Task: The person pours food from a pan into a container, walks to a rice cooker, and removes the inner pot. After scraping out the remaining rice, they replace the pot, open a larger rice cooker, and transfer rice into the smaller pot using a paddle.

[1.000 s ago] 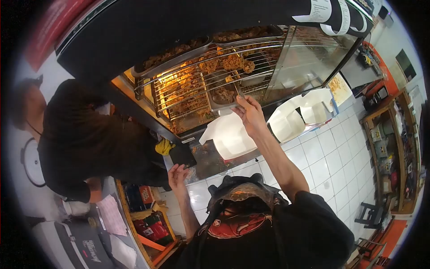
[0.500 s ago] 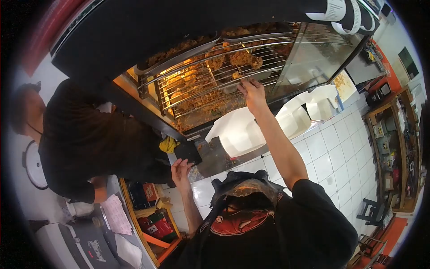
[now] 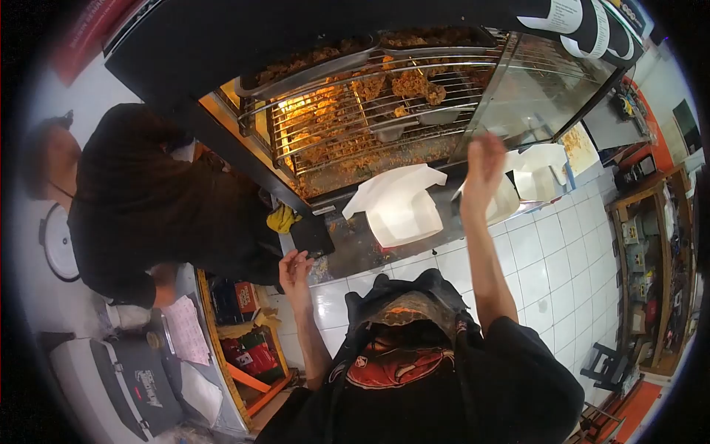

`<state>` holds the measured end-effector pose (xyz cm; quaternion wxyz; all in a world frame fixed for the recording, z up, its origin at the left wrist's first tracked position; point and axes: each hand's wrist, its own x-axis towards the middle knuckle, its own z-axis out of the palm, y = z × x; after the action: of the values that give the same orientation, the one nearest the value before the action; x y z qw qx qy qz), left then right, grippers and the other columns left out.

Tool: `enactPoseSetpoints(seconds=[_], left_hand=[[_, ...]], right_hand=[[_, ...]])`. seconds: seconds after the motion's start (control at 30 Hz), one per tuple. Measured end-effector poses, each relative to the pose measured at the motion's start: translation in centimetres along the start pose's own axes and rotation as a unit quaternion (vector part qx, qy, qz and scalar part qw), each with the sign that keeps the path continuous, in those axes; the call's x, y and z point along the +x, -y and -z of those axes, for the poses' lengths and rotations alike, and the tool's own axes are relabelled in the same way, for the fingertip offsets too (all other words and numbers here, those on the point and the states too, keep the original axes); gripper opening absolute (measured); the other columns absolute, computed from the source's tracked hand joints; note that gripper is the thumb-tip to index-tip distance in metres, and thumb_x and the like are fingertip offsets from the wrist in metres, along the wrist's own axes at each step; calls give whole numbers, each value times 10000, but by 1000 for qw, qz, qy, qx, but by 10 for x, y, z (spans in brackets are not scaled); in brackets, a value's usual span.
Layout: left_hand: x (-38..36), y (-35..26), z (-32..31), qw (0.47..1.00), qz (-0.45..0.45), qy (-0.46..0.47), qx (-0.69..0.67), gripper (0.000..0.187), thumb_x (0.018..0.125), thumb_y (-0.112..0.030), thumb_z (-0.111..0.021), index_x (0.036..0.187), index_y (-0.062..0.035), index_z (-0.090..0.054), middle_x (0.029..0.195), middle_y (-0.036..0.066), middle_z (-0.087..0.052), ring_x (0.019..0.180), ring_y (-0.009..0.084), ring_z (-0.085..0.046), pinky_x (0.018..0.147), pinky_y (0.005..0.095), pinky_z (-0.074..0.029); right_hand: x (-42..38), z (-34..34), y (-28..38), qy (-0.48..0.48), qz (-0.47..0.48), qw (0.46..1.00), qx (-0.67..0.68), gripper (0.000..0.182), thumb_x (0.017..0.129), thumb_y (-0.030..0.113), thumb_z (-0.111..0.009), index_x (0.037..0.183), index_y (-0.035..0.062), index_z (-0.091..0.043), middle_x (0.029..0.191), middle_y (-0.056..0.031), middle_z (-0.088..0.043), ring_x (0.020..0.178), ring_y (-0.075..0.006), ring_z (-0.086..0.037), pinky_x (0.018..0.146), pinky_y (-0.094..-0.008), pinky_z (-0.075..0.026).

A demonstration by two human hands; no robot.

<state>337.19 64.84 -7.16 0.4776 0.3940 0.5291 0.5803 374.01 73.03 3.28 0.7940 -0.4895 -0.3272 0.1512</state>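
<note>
My right hand (image 3: 484, 166) is raised at the front of the glass-fronted food cabinet, overlapping the lower edge of its glass panel (image 3: 525, 96). Its fingers point up and are smeared by motion. Below and beside it, open white paper boxes stand in a row: one box (image 3: 403, 218) to its left, another box (image 3: 503, 203) partly behind my wrist, and a third box (image 3: 538, 181) to the right. Lower left, my left hand (image 3: 296, 272) hovers near a dark block (image 3: 312, 235), fingers loosely bent and apart, nothing visible in them. Fried chicken pieces (image 3: 418, 87) lie on the cabinet's wire rack (image 3: 355, 126).
A person in a dark shirt (image 3: 148, 200) bends over at the left, close to the cabinet. A yellow cloth (image 3: 282, 219) lies by the cabinet's corner. White tiles (image 3: 547, 244) spread to the right, with a wooden shelf (image 3: 651, 259) beyond. Metal trays (image 3: 318, 70) sit inside the cabinet.
My right hand has moved right and away from the rack's front, toward the glass panel. The left box's flap stands out more fully. My left hand stays nearly in place.
</note>
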Motion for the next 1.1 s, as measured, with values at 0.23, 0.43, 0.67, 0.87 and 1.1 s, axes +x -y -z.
enactPoseSetpoints(seconds=[0.23, 0.43, 0.67, 0.87, 1.1], left_hand=[[-78, 23, 22, 996, -6, -93, 7, 323, 928, -196, -574, 1199, -37, -496, 1116, 122, -606, 953, 219, -623, 851, 342, -491], [-212, 57, 11, 968, 53, -241, 41, 372, 921, -215, -576, 1226, -32, -466, 1123, 142, -594, 967, 241, -613, 867, 373, -480], [-276, 52, -41, 949, 145, -272, 61, 396, 902, -212, -579, 1218, -4, -463, 1113, 174, -599, 950, 248, -620, 867, 382, -481], [-279, 42, -68, 969, 98, -219, 63, 406, 910, -227, -586, 1226, -4, -462, 1114, 164, -604, 949, 240, -619, 868, 368, -477], [-343, 51, -66, 950, 139, -272, 57, 416, 900, -217, -602, 1231, -10, -457, 1106, 157, -607, 938, 232, -620, 857, 367, -473]], right_hand=[[149, 71, -9, -64, 49, 990, -114, 668, 1000, 410, -367, 1482, 20, -119, 1546, -206, -66, 1440, -297, -57, 1157, -366, -104], [126, 38, -32, -28, 66, 986, -152, 683, 1006, 445, -285, 1473, -15, -93, 1550, -197, -14, 1441, -299, -3, 1165, -367, -13], [26, -5, -21, 174, 113, 963, -169, 692, 1005, 420, -330, 1478, 0, -48, 1533, -241, 56, 1420, -386, 66, 1148, -443, 15], [-15, 2, 4, 469, 108, 861, -163, 700, 982, 461, -320, 1494, 52, -74, 1544, -219, -41, 1426, -396, -22, 1107, -595, -31], [-15, -12, -6, 372, 196, 870, -259, 661, 981, 426, -354, 1502, 103, -109, 1562, -150, -48, 1434, -364, -38, 1094, -617, -12]])
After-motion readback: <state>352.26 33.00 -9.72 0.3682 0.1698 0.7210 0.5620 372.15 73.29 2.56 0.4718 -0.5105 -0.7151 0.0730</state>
